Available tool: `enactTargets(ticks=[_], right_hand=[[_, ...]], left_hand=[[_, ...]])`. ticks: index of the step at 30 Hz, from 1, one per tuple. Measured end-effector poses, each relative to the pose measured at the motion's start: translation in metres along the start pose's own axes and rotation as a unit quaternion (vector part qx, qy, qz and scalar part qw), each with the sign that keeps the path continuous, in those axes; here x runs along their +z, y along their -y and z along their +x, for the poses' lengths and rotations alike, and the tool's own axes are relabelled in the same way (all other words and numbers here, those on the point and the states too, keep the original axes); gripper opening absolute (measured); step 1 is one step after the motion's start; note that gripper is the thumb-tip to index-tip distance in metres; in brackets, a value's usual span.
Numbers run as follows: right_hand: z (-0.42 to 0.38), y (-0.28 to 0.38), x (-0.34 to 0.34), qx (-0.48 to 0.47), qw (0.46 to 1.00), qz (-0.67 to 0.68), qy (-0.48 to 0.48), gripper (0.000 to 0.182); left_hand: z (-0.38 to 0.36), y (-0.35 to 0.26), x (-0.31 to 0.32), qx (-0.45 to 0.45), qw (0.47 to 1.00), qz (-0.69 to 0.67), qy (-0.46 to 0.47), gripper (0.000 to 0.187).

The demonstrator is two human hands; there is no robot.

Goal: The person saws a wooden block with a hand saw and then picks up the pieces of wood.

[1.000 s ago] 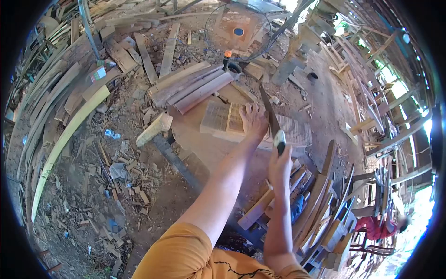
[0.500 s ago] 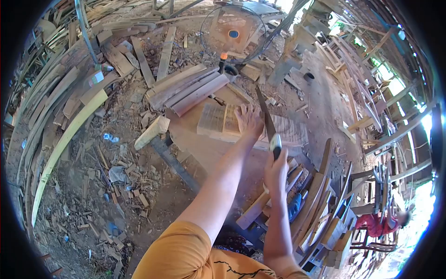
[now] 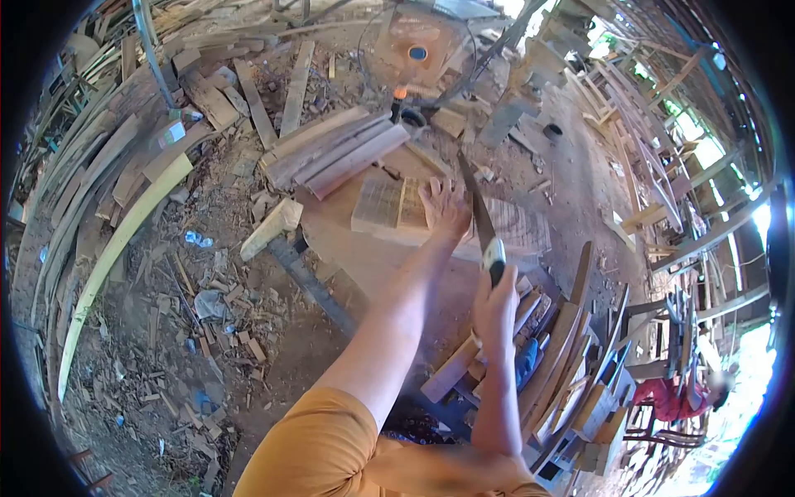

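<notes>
The wood (image 3: pixel 378 205) lies under my left hand (image 3: pixel 447 209), fingers spread on it; apart from that, my right hand (image 3: pixel 495 308) is closed on the saw (image 3: pixel 479 203), which hides some wood; boards (image 3: pixel 352 160) and a fan (image 3: pixel 418 53) stand beyond both, planks (image 3: pixel 553 348) near my right

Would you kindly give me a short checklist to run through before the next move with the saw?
1. Grip: ok. The right hand is closed around the handle of the saw.
2. Steadying hand: ok. The left hand is spread on top of the wood.
3. Left hand clear of the saw: cannot tell. They look very close together, and this angle does not settle the gap.
4. Saw seated in a cut: cannot tell. Where it meets the wood is unclear.
5. Bystander at a safe distance: seems ok. The person in red is at the far right, apart from the saw.
</notes>
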State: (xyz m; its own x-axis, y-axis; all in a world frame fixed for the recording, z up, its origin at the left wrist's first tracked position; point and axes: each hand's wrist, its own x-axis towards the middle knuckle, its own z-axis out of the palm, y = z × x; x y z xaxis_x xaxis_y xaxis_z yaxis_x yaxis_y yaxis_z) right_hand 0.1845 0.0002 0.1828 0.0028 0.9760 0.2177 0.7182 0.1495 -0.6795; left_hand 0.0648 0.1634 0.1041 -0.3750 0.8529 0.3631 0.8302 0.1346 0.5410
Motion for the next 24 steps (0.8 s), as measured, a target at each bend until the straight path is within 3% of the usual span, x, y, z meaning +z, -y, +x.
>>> enactTargets(ticks=[3,9,11,13,16,17,20,22,24], right_hand=[[-0.014,-0.006,-0.003,0.002,1.000,-0.001,-0.008,0.024],[0.104,-0.027,0.062,-0.058,0.998,-0.005,-0.015,0.026],[0.095,-0.035,0.057,-0.057,0.998,-0.030,-0.004,0.029],[0.069,-0.022,0.042,-0.049,0.998,-0.027,-0.014,0.030],[0.027,-0.013,0.026,0.003,1.000,-0.019,0.003,0.031],[0.022,-0.010,0.026,-0.001,1.000,-0.008,-0.011,0.030],[0.060,-0.037,0.045,-0.052,0.998,-0.005,-0.033,0.030],[0.101,-0.041,0.065,0.030,0.999,-0.010,0.022,0.028],[0.099,-0.031,0.065,-0.032,0.998,-0.041,-0.017,0.028]], left_hand=[[-0.010,0.000,0.007,0.024,1.000,0.014,-0.013,0.036],[0.001,0.004,0.001,0.024,0.999,-0.003,-0.032,0.038],[-0.012,-0.002,0.010,0.015,0.999,-0.030,-0.010,0.039],[-0.008,0.002,0.012,0.037,0.997,-0.021,-0.069,0.030],[-0.011,0.003,0.004,0.044,0.996,-0.024,-0.078,0.032],[-0.010,0.002,-0.001,0.030,0.999,-0.040,-0.021,0.032],[-0.006,0.004,0.011,0.032,0.999,-0.017,-0.025,0.030],[-0.012,0.007,0.017,0.042,0.998,-0.003,-0.038,0.029],[-0.003,0.005,0.013,0.048,0.996,0.003,-0.080,0.029]])
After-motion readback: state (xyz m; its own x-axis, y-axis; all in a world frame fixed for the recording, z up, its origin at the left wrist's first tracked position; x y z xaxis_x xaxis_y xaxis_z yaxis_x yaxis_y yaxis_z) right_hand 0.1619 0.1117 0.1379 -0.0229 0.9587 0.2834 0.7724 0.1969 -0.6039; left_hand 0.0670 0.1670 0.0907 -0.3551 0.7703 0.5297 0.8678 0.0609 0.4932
